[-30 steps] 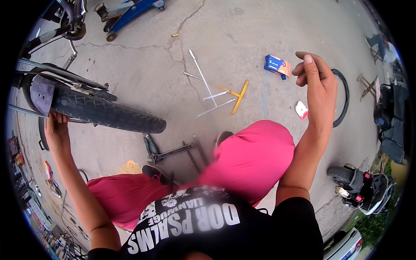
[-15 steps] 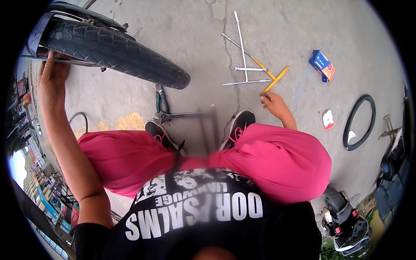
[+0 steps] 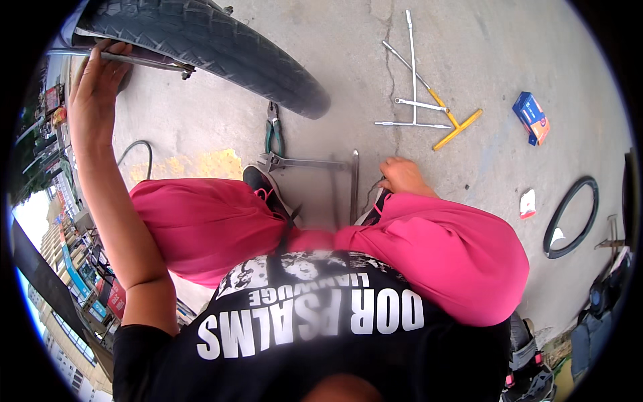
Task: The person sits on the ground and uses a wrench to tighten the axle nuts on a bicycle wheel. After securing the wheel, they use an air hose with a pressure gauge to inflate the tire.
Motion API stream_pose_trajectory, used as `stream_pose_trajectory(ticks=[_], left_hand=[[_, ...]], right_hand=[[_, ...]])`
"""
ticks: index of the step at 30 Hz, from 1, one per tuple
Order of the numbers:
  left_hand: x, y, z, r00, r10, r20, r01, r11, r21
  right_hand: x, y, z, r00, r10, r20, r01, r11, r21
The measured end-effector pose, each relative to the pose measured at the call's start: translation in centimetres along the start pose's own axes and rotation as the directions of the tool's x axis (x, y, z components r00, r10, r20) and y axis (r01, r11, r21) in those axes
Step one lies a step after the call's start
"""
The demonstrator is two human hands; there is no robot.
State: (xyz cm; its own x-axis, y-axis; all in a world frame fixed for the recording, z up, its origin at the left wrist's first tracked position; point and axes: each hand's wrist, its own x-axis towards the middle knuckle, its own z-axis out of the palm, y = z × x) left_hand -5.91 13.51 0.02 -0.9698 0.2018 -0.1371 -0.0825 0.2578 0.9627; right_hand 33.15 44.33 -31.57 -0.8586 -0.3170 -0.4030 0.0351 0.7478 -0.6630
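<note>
At the upper left, my left hand (image 3: 97, 90) reaches up beside a black knobbly tyre (image 3: 221, 50) on a wheel. Its fingers bend over a thin metal rod (image 3: 144, 61) along the wheel's side; what lies behind them is hidden. My right hand (image 3: 405, 175) hangs low by my right shoe, fingers curled down and partly hidden, so I cannot tell whether they hold anything. Just left of it is a long flat metal bar (image 3: 355, 184), apart from the hand. An adjustable wrench (image 3: 305, 163) and green-handled pliers (image 3: 274, 130) lie by my left shoe (image 3: 262, 184).
Ahead on the concrete lie a yellow T-handle wrench (image 3: 458, 128), a silver T-handle wrench (image 3: 412, 63) and a ring spanner (image 3: 422, 104). To the right are a blue and orange box (image 3: 531, 118), a small white and red packet (image 3: 528, 204) and a black rubber ring (image 3: 554, 224).
My right hand has come back from near the yellow wrench toward my right shoe. The left hand stays at the wheel. The view has shifted, moving the floor tools rightward in the picture.
</note>
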Motion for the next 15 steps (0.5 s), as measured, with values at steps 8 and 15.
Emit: stream_pose_trajectory(ticks=[8, 15], left_hand=[[-1.1, 0.6, 0.9, 0.996, 0.086, 0.022, -0.087, 0.994, 0.06], [-1.7, 0.4, 1.0, 0.993, 0.106, 0.06, -0.11, 0.991, 0.076]], right_hand=[[2.4, -0.3, 2.1, 0.974, 0.099, 0.204, -0.04, 0.96, -0.276], [3.8, 0.5, -9.3, 0.989, 0.026, 0.145, -0.032, 0.999, 0.037]])
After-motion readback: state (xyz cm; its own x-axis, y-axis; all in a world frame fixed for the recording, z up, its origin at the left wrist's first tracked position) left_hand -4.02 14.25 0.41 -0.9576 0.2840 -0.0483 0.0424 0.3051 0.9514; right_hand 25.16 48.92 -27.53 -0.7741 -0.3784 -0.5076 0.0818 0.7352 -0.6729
